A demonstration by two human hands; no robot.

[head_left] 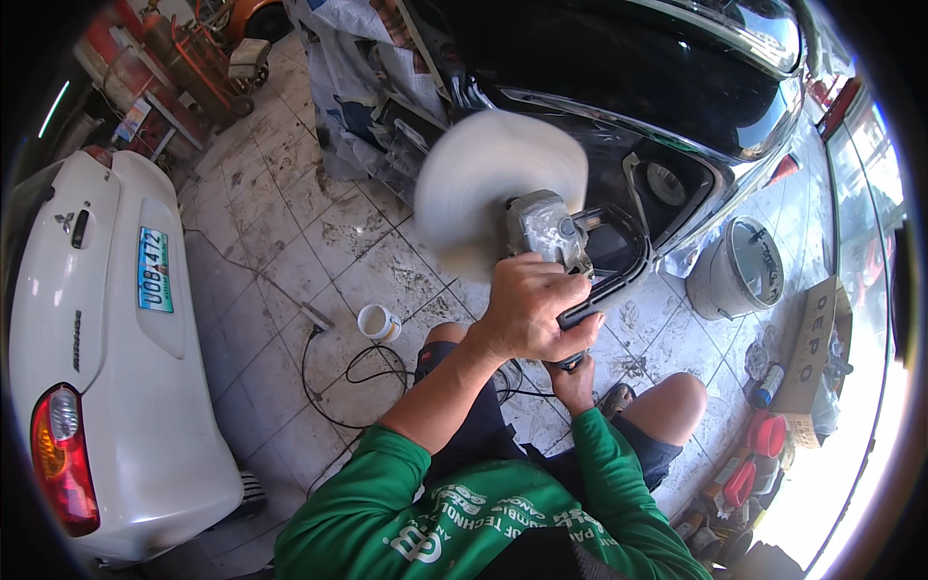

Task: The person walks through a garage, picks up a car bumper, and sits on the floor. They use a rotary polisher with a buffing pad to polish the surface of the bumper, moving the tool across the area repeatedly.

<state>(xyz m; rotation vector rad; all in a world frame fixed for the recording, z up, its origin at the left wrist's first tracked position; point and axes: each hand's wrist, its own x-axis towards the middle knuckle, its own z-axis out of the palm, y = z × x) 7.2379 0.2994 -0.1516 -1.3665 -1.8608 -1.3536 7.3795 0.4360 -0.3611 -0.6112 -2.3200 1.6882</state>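
A power polisher (543, 227) with a big round white buffing pad (483, 174) is held in front of me; the pad is smeared as if spinning. My left hand (543, 307) wraps round the tool near its head and black loop handle (628, 275). Lower down, my right hand (574, 382) closes on the rear end of the body, partly hidden behind the left one. Beyond the tool is the glossy black front of a car (619, 58), with a fog lamp recess (667, 184). The pad overlaps the bumper's edge; whether it touches cannot be told.
Masking sheets (338, 87) hang by the black car. A white car (145, 387) stands at left. On the tiled floor (261, 338) are a small white tub (379, 323), a black cord (307, 387), and a grey bucket (720, 280). A cardboard box (817, 338) and red containers (766, 433) stand at right.
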